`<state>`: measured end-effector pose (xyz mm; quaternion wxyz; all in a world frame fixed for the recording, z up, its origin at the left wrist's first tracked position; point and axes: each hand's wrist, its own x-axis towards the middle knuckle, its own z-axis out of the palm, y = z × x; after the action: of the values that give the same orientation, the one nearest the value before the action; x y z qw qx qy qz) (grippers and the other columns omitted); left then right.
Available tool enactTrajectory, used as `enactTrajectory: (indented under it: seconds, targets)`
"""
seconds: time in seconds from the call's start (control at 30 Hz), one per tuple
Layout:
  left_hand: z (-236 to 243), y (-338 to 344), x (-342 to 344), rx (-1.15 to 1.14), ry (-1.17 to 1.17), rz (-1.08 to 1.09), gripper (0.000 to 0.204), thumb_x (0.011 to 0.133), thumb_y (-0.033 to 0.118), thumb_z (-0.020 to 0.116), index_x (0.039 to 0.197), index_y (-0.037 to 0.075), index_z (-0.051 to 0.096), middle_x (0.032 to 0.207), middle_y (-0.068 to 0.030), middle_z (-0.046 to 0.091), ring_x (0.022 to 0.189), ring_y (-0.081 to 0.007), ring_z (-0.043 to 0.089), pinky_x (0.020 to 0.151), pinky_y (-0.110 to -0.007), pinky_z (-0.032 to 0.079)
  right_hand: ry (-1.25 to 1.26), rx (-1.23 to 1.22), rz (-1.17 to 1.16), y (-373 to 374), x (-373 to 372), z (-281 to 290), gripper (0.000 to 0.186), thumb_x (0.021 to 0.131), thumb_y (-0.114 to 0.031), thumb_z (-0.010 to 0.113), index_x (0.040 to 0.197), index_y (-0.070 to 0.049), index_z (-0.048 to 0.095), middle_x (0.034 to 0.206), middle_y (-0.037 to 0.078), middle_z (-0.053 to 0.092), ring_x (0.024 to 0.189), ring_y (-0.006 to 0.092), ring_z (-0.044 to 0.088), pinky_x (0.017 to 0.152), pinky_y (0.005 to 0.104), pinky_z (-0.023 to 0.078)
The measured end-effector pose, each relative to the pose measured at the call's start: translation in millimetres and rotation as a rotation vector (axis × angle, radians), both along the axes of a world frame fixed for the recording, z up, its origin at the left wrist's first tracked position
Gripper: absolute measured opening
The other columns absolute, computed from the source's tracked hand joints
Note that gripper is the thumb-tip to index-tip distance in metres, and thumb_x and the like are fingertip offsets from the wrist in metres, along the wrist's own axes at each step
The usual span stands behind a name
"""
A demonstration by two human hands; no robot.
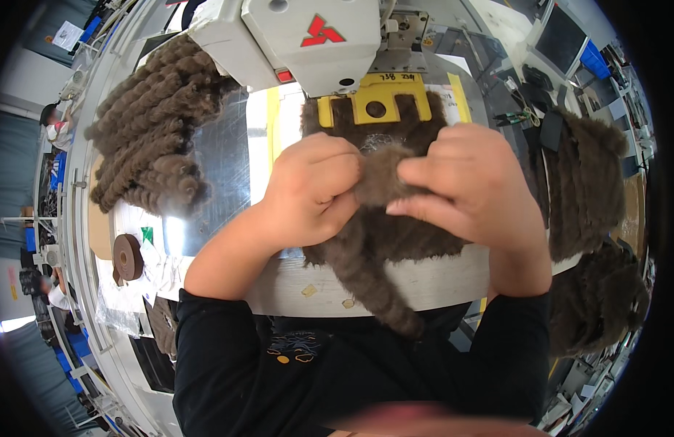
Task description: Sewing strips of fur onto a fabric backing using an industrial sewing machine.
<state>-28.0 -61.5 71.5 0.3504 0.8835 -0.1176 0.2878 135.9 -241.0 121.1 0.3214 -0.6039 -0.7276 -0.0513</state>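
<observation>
A long brown furry tube, like a plush tail (369,273), hangs from between my hands, its lower end past the table's near edge. My left hand (311,191) is closed around its upper part. My right hand (471,186) pinches the same tube's fuzzy end (384,175) between thumb and fingers. Under my hands lies a flat brown fur panel (424,237). The panel's far edge lies beneath a yellow notched clamp plate (384,98) of a white sewing machine (300,36). Whatever my fingertips cover on the tube is hidden.
Rolled brown fur pieces (151,124) are piled at the left, beyond a roll of brown tape (128,256). Stacks of brown fur panels (581,186) stand at the right, near a dark monitor (560,38). Small scraps (309,290) lie on the white table (453,280).
</observation>
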Motion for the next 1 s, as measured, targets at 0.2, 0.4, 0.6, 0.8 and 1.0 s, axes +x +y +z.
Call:
enactTrajectory:
  seconds: [0.2, 0.4, 0.6, 0.8, 1.0]
  targets:
    - [-1, -2, 1, 0.384, -0.224, 0.259, 0.030, 0.059, -0.002, 0.071, 0.089, -0.001, 0.067, 0.083, -0.0100, 0.062, 0.068, -0.0290, 0.058, 0.060, -0.039, 0.045, 0.999, -0.345, -0.163, 3, -17, -8, 0.025, 0.088, -0.018, 0.082, 0.100, 0.003, 0.073, 0.055, -0.004, 0.048, 0.053, 0.0018, 0.036, 0.048, 0.0242, 0.031]
    - [-3, -6, 3, 0.569, -0.303, 0.313, 0.032, 0.059, -0.003, 0.071, 0.091, -0.002, 0.067, 0.084, -0.0101, 0.063, 0.063, -0.0258, 0.056, 0.060, -0.036, 0.044, 1.223, -0.152, -0.217, 16, -31, -30, 0.016, 0.088, -0.007, 0.081, 0.096, 0.002, 0.070, 0.059, -0.008, 0.050, 0.056, -0.0005, 0.038, 0.052, 0.0210, 0.029]
    - [3, -1, -4, -0.063, -0.127, 0.247, 0.020, 0.065, -0.008, 0.070, 0.083, 0.000, 0.067, 0.080, -0.0117, 0.064, 0.065, -0.0268, 0.060, 0.060, -0.034, 0.049, 0.872, 0.219, -0.027, 14, -21, -31, 0.038, 0.075, -0.021, 0.093, 0.099, -0.003, 0.071, 0.077, -0.004, 0.058, 0.066, 0.0056, 0.048, 0.059, 0.0223, 0.041]
    - [0, -4, -4, -0.256, -0.063, 0.169, 0.014, 0.071, -0.008, 0.070, 0.082, 0.000, 0.067, 0.079, -0.0110, 0.065, 0.066, -0.0245, 0.062, 0.060, -0.032, 0.049, 0.911, 0.097, 0.011, 23, -23, -41, 0.042, 0.072, -0.016, 0.095, 0.106, -0.002, 0.074, 0.089, 0.001, 0.064, 0.074, 0.0098, 0.055, 0.065, 0.0235, 0.045]
    - [-4, -4, 3, -0.332, -0.005, 0.036, 0.012, 0.078, -0.004, 0.076, 0.086, 0.000, 0.068, 0.081, -0.0100, 0.066, 0.071, -0.0201, 0.063, 0.063, -0.030, 0.049, 0.725, 0.193, -0.022, 18, -19, -35, 0.022, 0.076, -0.009, 0.090, 0.092, -0.003, 0.076, 0.077, 0.003, 0.064, 0.066, 0.0116, 0.056, 0.060, 0.0255, 0.045]
